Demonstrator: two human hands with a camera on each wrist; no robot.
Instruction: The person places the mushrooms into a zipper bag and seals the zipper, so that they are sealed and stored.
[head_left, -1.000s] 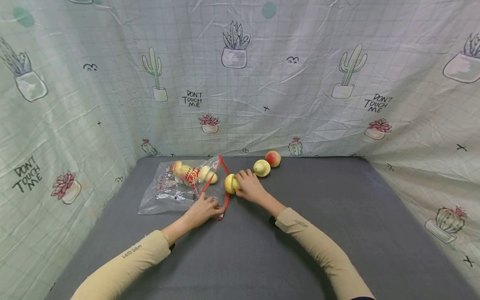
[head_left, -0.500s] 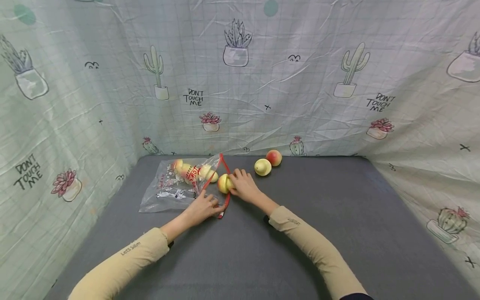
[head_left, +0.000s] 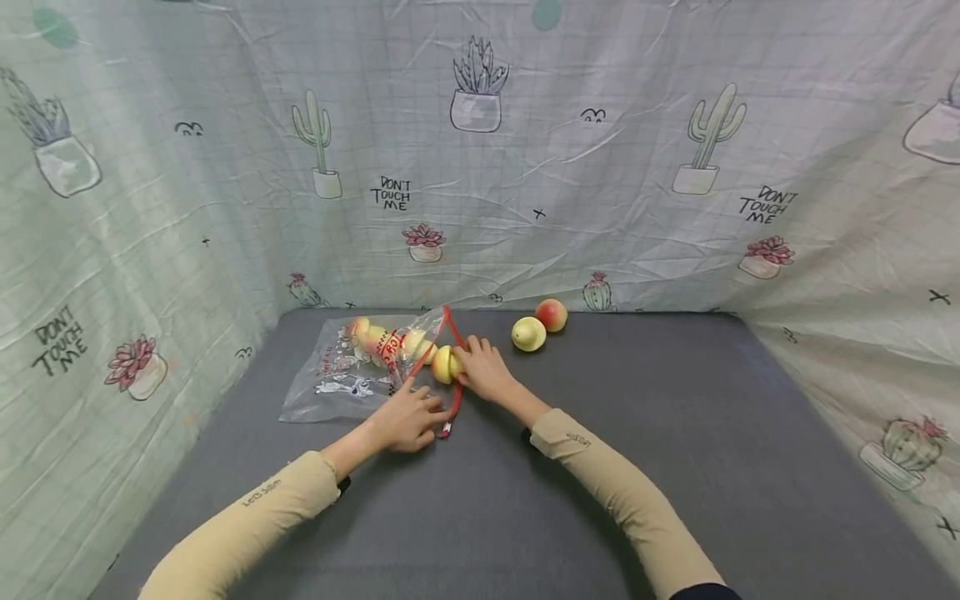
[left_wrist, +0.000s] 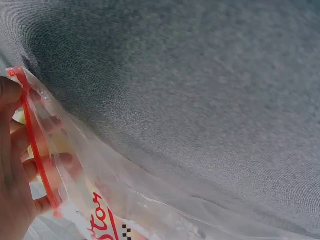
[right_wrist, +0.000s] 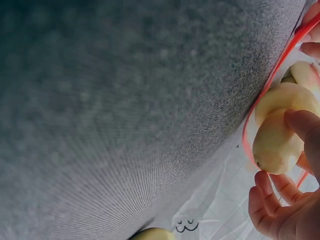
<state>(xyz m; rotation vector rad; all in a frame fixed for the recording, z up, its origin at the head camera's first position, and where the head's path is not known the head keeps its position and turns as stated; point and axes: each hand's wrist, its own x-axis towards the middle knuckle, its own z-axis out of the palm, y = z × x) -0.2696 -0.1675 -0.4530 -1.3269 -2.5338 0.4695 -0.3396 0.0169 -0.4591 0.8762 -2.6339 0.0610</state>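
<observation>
Beige sleeves [head_left: 247,521] come in from the near edge of my head view, one left and one right, reaching over a dark grey table [head_left: 480,517]. Nearest of the two hands is the left hand [head_left: 408,417]; I see it holding the near side of a clear plastic bag [head_left: 303,404] by its red edging [head_left: 454,406]. Through the left wrist camera I see the thumb against that red strip and the other fingers spread behind the transparent film, so the bag's mouth stands open towards the right.

A little farther and to the right, the right hand [head_left: 487,372] grasps a yellow fruit [head_left: 442,365], the thumb on one side and fingertips at the other. I find this fruit right at the mouth, between the near and far red strips; my right wrist view shows the strip curving round beside it. Just left of it, inside the bag, more yellow and reddish fruits [head_left: 418,344] lie in a row, partly covered by red lettering [head_left: 388,348].

Farther off, right of the right hand, I see a pale yellow fruit [head_left: 528,334] on the table, with a red-blushed peach [head_left: 552,315] just beyond it. Behind everything hangs a pale curtain [head_left: 510,192] printed with potted cacti and "DON'T TOUCH ME".
</observation>
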